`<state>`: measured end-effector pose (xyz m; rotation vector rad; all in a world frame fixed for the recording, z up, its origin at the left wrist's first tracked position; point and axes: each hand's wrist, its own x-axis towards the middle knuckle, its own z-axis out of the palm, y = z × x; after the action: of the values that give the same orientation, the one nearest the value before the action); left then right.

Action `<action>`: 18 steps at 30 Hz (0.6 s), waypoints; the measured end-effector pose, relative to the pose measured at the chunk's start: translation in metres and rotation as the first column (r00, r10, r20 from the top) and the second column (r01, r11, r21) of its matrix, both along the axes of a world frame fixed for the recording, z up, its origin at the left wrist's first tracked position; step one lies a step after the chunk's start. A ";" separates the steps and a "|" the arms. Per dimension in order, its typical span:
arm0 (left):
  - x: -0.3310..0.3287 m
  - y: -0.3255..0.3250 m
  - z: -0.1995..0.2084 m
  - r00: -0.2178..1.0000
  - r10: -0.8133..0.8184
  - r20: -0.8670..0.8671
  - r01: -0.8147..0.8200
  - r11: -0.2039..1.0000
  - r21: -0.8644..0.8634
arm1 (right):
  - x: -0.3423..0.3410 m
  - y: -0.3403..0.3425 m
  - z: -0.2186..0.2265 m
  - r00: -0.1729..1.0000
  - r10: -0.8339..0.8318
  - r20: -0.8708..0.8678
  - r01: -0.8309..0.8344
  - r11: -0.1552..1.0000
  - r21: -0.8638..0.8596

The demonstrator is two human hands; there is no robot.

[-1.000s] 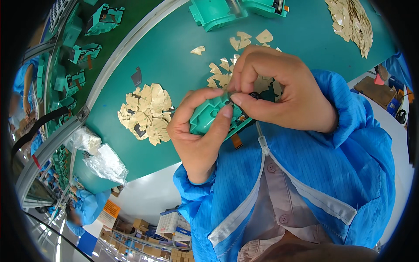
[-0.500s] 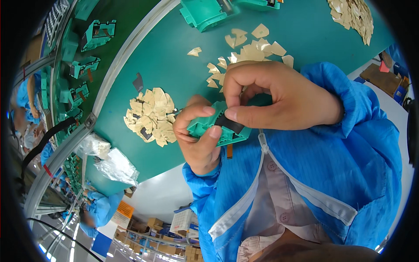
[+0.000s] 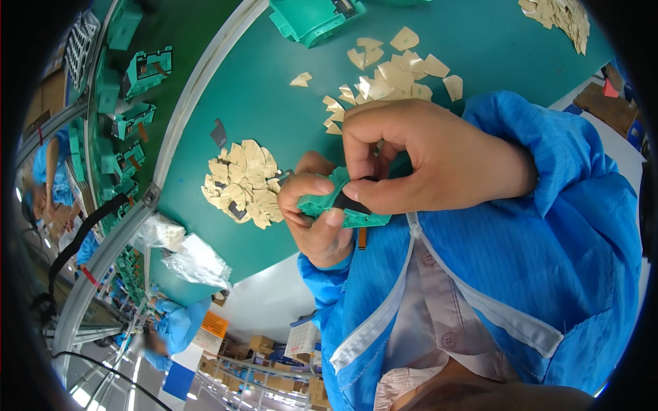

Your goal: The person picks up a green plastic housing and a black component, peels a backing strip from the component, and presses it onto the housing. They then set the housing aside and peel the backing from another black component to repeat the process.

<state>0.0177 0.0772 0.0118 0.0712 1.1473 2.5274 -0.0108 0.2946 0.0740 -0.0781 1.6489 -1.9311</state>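
Note:
A green plastic housing is tilted in front of my chest. My left hand is wrapped around its left end, thumb below and fingers above. A short orange-brown ribbon cable hangs from the housing's lower side. Across its upper face lies a dark, flat black sticker. My right hand is closed over it, thumb and fingertips pinching the sticker's upper edge. The right fingers hide part of the housing and the sticker.
Cream backing-paper pieces form a pile at left and a loose scatter behind my hands. A dark sticker piece lies beyond the pile. Another green housing stands at the back. A metal rail borders a line carrying green housings.
My right thumb and fingers have shifted slightly left over the black sticker, covering more of it. The housing stays in my left hand, while the whole view has shifted a little.

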 end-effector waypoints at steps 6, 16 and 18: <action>0.000 0.001 0.001 1.000 -0.007 0.001 0.007 1.000 0.010 | 0.001 -0.001 -0.002 0.997 -0.058 -0.047 0.057 0.998 -0.013; 0.001 0.001 0.000 1.000 0.011 0.009 -0.011 1.000 0.007 | -0.001 0.000 0.003 0.998 -0.016 -0.055 0.018 0.999 0.034; 0.001 0.000 0.000 1.000 0.006 0.009 -0.006 1.000 0.015 | -0.001 0.000 0.004 0.999 -0.010 -0.052 0.013 0.999 0.044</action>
<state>0.0185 0.0771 0.0118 0.0597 1.1269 2.5392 -0.0122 0.2946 0.0777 -0.1023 1.7282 -1.9152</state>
